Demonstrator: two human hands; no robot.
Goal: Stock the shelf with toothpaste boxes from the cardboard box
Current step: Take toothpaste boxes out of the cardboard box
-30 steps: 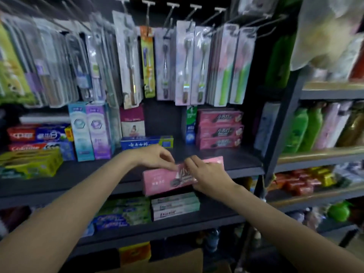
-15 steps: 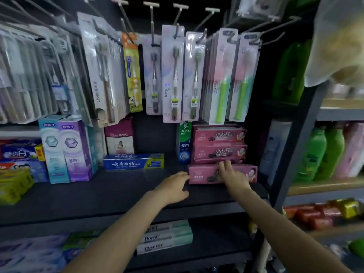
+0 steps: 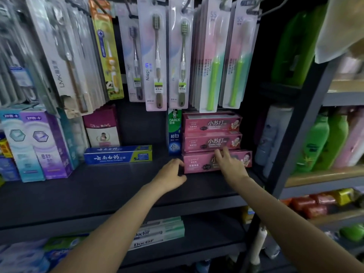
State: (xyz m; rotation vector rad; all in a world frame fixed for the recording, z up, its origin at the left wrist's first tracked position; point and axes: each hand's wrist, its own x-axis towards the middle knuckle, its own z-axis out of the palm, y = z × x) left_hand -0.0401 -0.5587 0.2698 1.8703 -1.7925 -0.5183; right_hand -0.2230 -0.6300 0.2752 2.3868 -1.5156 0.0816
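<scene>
Head view: pink box (image 3: 199, 162) lies flat on the shelf (image 3: 98, 186), lowest of three pink boxes, sticking out forward of the two above. Right hand (image 3: 230, 164) has straight fingers laid on its front face, likely pushing it back flush with the stack. Left hand (image 3: 171, 174) sits at its left end, fingers curled, thumb at the corner; probably steadying so the box doesn't skew; a real grip can't be told. Darlie box (image 3: 174, 133) stands upright just left of the stack. Cardboard box not in view.
</scene>
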